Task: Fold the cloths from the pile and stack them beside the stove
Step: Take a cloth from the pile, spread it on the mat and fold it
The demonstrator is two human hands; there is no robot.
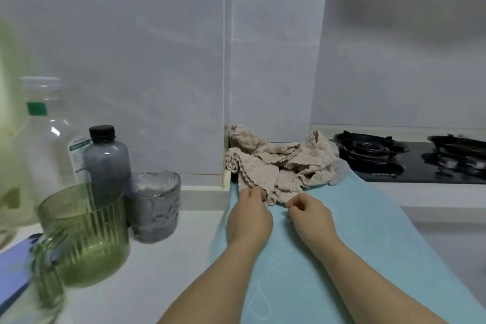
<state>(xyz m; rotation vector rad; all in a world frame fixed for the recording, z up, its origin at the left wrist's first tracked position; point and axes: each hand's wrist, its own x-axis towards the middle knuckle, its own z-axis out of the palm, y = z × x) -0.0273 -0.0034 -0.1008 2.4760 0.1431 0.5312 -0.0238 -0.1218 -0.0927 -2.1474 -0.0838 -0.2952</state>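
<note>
White tiled wall (147,60) runs behind the whole worktop. A light blue mat (355,244) covers the worktop's middle strip, running from my forearms to the wall. White counter (157,258) lies left of it. The black gas stove (410,163), 2 burners visible, sits at the right rear, its edge beside the mat.

The pile of beige cloths (278,158) is crumpled at the mat's far end, against the wall corner and just left of the stove. None is folded.

Left of the mat stand a green ribbed glass jug (86,239), a clear bottle (44,144), a grey bottle (106,163) with a black cap, and a grey tumbler (155,208).

My left hand (249,214) pinches the nearest cloth's scalloped front edge, fingers curled. My right hand (309,214) pinches the same edge just beside it, fingertips closed narrow.
</note>
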